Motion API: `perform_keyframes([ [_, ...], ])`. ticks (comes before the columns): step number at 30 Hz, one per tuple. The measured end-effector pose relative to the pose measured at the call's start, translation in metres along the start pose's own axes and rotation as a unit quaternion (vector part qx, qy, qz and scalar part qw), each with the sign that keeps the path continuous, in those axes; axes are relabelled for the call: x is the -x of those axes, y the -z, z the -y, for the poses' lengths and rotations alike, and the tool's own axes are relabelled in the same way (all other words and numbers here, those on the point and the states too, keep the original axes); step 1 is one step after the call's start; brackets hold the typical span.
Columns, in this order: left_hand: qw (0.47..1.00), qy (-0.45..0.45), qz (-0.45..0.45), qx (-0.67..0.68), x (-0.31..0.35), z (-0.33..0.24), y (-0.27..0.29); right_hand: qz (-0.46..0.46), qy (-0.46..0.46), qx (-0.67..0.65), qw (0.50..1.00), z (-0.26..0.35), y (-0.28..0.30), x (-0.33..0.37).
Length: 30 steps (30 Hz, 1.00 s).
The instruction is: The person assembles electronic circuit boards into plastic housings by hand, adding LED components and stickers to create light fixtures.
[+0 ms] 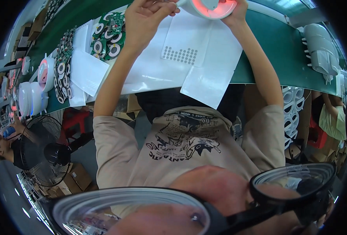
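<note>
Black glasses [238, 217] sit nearest, while left grip [148, 19] pinches and right grip [236, 15] clasps one glowing white housing [205, 15].

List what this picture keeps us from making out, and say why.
In the head view:
Lit device: its top is cut off by the upper edge.
Left hand: partly cut off by that edge.
Right hand: fingertips behind the device or cut off; cannot tell which.
Green boards: lower ones hidden beneath others.
Grey dots: too small to tell their material.
</note>
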<state>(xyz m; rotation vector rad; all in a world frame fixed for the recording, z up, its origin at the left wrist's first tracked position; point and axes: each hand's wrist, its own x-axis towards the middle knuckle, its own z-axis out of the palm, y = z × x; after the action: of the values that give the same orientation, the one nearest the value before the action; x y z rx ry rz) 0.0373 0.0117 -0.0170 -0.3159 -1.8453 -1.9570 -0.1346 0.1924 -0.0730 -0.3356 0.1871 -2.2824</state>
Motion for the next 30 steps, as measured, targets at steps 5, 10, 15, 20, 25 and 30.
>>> perform_keyframes([
  [5,0.999,0.024,-0.012,-0.034,0.006,-0.001,-0.005,-0.019,0.080,0.187,0.979,-0.005,-0.021,0.010],
  [10,1.000,0.008,0.008,-0.027,0.008,-0.014,0.003,0.280,-0.029,-0.052,0.958,0.003,0.048,-0.027],
  [15,0.998,-0.009,0.029,-0.057,-0.006,-0.014,-0.001,-0.087,0.090,0.241,0.962,0.005,-0.029,0.012],
  [20,0.997,0.023,0.048,-0.064,0.012,-0.002,0.005,-0.112,0.120,0.222,0.961,-0.008,-0.008,0.014],
  [25,0.994,0.002,0.083,-0.078,0.011,-0.014,0.002,-0.031,0.036,0.160,0.986,-0.008,-0.033,0.015],
  [30,0.987,0.034,0.130,-0.082,0.001,-0.015,-0.005,-0.070,0.023,0.182,0.980,0.005,-0.037,0.021],
])
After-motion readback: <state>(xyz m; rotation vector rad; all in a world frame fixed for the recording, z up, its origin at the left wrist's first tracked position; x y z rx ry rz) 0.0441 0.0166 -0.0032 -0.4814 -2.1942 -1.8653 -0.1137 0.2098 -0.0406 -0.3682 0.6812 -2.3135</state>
